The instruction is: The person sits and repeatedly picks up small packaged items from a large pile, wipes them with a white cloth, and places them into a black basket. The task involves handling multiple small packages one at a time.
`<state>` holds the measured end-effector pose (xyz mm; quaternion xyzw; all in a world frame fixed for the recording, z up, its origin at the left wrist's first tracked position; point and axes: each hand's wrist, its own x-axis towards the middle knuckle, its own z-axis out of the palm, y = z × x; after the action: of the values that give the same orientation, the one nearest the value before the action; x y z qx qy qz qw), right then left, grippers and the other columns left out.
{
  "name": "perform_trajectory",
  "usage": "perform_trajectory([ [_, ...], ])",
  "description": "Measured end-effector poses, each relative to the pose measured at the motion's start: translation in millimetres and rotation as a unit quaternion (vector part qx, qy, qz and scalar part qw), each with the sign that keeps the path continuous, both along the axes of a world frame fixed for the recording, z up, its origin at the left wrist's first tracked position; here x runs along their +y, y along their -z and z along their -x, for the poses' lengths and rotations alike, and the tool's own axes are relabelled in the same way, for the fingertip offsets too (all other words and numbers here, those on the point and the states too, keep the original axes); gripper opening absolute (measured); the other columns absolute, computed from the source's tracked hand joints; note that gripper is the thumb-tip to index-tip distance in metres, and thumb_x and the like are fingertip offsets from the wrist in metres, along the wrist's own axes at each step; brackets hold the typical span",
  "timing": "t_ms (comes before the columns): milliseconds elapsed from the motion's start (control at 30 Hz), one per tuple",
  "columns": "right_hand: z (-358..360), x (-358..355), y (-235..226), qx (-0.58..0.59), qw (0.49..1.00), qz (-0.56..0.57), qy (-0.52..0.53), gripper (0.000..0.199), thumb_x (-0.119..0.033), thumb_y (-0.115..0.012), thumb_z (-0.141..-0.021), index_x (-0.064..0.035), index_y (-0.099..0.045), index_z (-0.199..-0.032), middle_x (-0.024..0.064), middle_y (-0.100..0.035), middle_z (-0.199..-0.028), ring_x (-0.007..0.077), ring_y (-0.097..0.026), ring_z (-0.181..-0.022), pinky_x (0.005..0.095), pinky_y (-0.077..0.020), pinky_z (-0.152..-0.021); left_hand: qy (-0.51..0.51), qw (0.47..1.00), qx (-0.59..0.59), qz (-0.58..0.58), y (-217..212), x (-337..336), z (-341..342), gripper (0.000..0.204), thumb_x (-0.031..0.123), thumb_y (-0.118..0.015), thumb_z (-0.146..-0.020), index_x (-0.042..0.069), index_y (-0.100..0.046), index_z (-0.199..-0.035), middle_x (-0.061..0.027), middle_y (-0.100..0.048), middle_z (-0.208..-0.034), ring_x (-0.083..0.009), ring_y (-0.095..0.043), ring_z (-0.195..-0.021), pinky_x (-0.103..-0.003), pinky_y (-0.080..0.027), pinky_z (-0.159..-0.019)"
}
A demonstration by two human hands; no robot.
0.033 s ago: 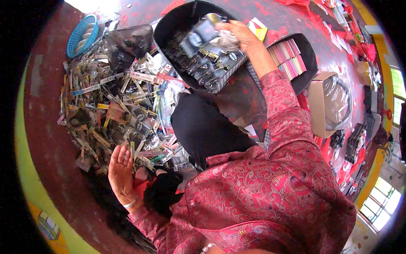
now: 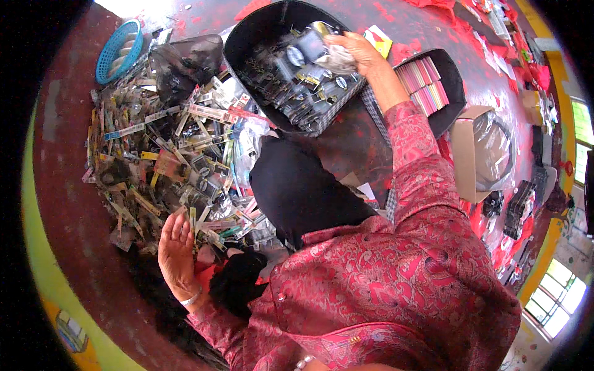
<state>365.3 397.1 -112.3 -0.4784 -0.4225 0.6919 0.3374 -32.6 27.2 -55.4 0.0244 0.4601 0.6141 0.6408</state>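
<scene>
Right hand (image 2: 359,55): upper centre, your grip clasps a clear packet (image 2: 337,60) over the black tray (image 2: 247,37).
Left hand (image 2: 176,253): lower left, released, flat against the packet heap (image 2: 167,154).

One view only, from the head, looking steeply down through a wide fisheye, black rim curving all round. It sits close over the patterned red sleeves (image 2: 396,272), which fill five o'clock. The dark red counter (image 2: 68,204) bends away toward twelve, the round blue plastic basket (image 2: 117,49) out at eleven, bright windows (image 2: 557,290) squeezed at four o'clock.
</scene>
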Motion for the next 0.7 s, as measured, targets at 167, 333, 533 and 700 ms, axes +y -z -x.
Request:
perform_trajectory([
  [167,-48,46,72,-0.062,0.995,0.073,0.003,0.027,-0.016,-0.07,-0.071,-0.001,-0.056,-0.089,0.0058,-0.062,-0.08,0.0136,-0.061,-0.068,0.0274,-0.0494,-0.06,-0.033,0.998,-0.004,0.05,15,5,-5,0.045,0.017,-0.043,-0.089,-0.002,-0.033,-0.129,-0.0142,-0.048,-0.122,-0.0233,-0.052,-0.106,-0.033,-0.044,-0.09],
  [333,-76,98,169,-0.35,0.933,-0.037,-0.077,0.027,-0.021,-0.067,-0.073,0.0,-0.063,-0.09,0.0102,-0.064,-0.087,0.0204,-0.061,-0.076,0.0341,-0.0478,-0.066,-0.048,0.993,-0.006,0.104,42,7,3,0.04,0.017,-0.04,-0.091,0.0,-0.038,-0.127,-0.0123,-0.05,-0.121,-0.0215,-0.053,-0.105,-0.032,-0.045,-0.089],
  [533,-27,66,149,-0.65,0.759,-0.021,0.03,0.03,-0.023,-0.056,-0.073,-0.0057,-0.063,-0.097,0.0195,-0.06,-0.1,0.0334,-0.058,-0.096,0.0411,-0.0455,-0.082,-0.014,0.993,-0.004,0.119,55,5,6,0.039,0.018,-0.037,-0.091,0.002,-0.038,-0.127,-0.0105,-0.05,-0.121,-0.0205,-0.051,-0.106,-0.031,-0.044,-0.088],
  [700,-19,48,182,-0.635,0.729,-0.227,-0.119,0.022,-0.014,-0.051,-0.074,-0.0055,-0.064,-0.09,0.0188,-0.06,-0.099,0.0339,-0.059,-0.091,0.0446,-0.0463,-0.079,-0.006,0.991,0.008,0.135,56,10,4,0.041,0.02,-0.039,-0.091,0.001,-0.038,-0.127,-0.01,-0.049,-0.121,-0.0199,-0.05,-0.106,-0.031,-0.042,-0.09],
])
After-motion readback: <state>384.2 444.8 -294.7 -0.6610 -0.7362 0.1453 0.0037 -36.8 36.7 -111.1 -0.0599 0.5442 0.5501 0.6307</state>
